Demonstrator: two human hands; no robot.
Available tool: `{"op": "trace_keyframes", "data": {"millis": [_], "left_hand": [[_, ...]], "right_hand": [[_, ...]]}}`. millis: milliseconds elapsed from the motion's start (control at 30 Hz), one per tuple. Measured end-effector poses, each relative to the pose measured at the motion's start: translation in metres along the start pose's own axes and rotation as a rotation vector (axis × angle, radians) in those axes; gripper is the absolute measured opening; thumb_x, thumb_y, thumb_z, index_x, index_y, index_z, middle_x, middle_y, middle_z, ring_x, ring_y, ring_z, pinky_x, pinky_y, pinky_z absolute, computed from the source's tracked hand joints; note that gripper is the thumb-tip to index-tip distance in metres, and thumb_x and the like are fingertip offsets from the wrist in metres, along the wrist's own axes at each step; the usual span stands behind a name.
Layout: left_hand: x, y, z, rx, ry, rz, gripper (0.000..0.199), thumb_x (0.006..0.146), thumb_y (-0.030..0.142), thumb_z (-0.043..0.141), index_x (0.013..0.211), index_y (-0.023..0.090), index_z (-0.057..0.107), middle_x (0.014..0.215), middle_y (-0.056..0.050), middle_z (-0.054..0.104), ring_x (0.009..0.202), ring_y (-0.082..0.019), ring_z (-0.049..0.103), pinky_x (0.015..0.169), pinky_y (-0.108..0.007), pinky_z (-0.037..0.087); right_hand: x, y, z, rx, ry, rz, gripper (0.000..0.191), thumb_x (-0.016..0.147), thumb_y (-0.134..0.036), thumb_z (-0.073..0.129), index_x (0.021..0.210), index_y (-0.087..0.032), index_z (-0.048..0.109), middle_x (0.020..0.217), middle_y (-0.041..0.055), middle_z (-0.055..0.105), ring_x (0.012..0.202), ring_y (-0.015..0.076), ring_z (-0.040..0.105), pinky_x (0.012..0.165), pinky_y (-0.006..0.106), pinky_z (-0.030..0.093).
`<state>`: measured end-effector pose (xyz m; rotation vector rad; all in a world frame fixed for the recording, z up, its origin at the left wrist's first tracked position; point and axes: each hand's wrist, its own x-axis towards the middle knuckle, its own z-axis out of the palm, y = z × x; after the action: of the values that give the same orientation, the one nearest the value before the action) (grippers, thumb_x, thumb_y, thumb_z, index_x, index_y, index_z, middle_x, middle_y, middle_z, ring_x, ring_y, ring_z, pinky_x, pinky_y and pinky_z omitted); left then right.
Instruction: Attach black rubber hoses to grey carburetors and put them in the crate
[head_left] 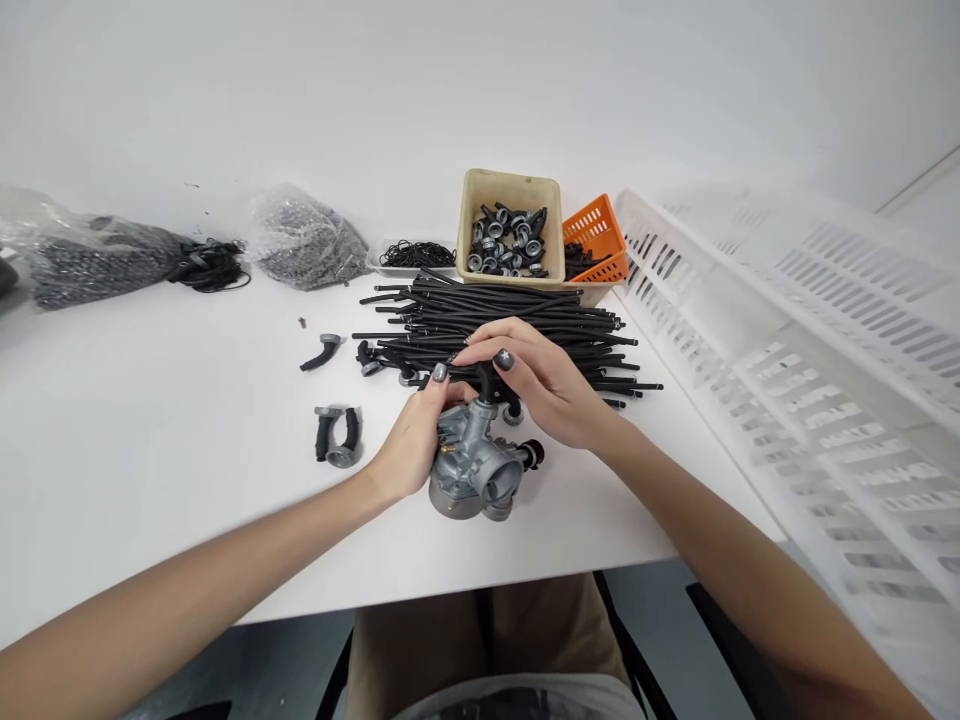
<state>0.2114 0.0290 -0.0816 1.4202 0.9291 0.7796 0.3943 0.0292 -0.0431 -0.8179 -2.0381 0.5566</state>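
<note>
A grey metal carburetor (469, 460) is held above the white table (225, 430), near its front edge. My left hand (416, 430) grips the carburetor's left side, thumb up. On its top stands a black rubber elbow (486, 383); my right hand (544, 385) curves over it, thumb and fingers closed around its upper end. A black fitting (533, 455) sticks out at the carburetor's right. Loose black elbows with grey caps (351, 435) lie left of my left hand. Behind my hands is a pile of black hoses (510, 310).
At the back stand a beige bin (559, 230) of capped elbows, an orange basket (600, 225) and a white tray (382, 262) of black rings. Bags of small parts (307, 240) lie back left. A large white perforated crate (787, 370) fills the right side.
</note>
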Motion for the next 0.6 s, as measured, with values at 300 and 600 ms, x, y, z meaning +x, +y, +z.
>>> {"op": "trace_keyframes", "data": {"millis": [300, 600], "left_hand": [[-0.0001, 0.0034, 0.001, 0.002, 0.003, 0.015, 0.067, 0.086, 0.072, 0.023, 0.075, 0.018, 0.059, 0.071, -0.005, 0.067, 0.064, -0.019, 0.06, 0.06, -0.03, 0.049], [-0.0003, 0.001, 0.0006, -0.03, -0.021, -0.003, 0.067, 0.087, 0.07, 0.022, 0.081, 0.017, 0.062, 0.067, -0.004, 0.065, 0.06, -0.017, 0.058, 0.057, -0.028, 0.048]], "right_hand": [[0.0027, 0.0021, -0.0083, 0.038, -0.125, -0.096, 0.035, 0.1, -0.037, 0.035, 0.12, -0.025, 0.061, 0.134, 0.0063, 0.056, 0.127, 0.022, 0.047, 0.109, 0.042, 0.033], [0.0011, 0.0044, -0.0095, 0.0, 0.038, -0.014, 0.036, 0.099, -0.037, 0.038, 0.097, -0.021, 0.071, 0.094, 0.0038, 0.071, 0.092, 0.0173, 0.061, 0.088, 0.033, 0.045]]}}
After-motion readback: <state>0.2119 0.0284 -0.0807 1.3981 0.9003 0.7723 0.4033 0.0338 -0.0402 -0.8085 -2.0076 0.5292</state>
